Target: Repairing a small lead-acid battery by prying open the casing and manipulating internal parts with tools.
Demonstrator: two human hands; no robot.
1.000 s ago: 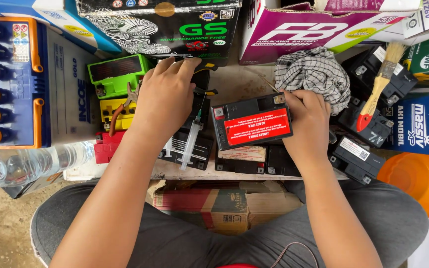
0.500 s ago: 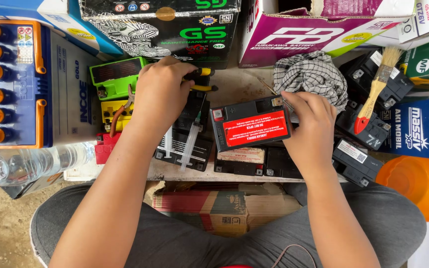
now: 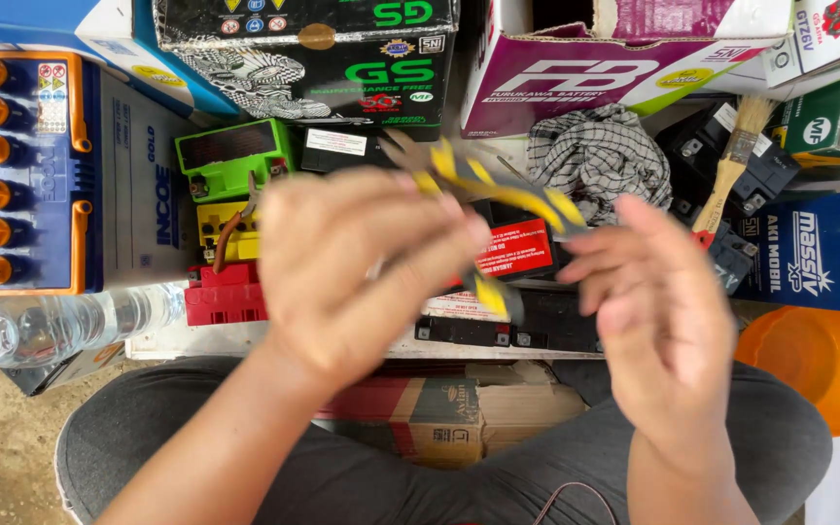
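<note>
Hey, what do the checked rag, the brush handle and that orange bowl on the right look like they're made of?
The checked rag looks like woven cotton cloth: it lies crumpled in soft folds, matte. The brush handle seems bare, pale wood with a dull finish; its tip looks red, maybe paint. The orange bowl is probably plastic: even colour, smooth, slightly glossy moulded rings.
</note>
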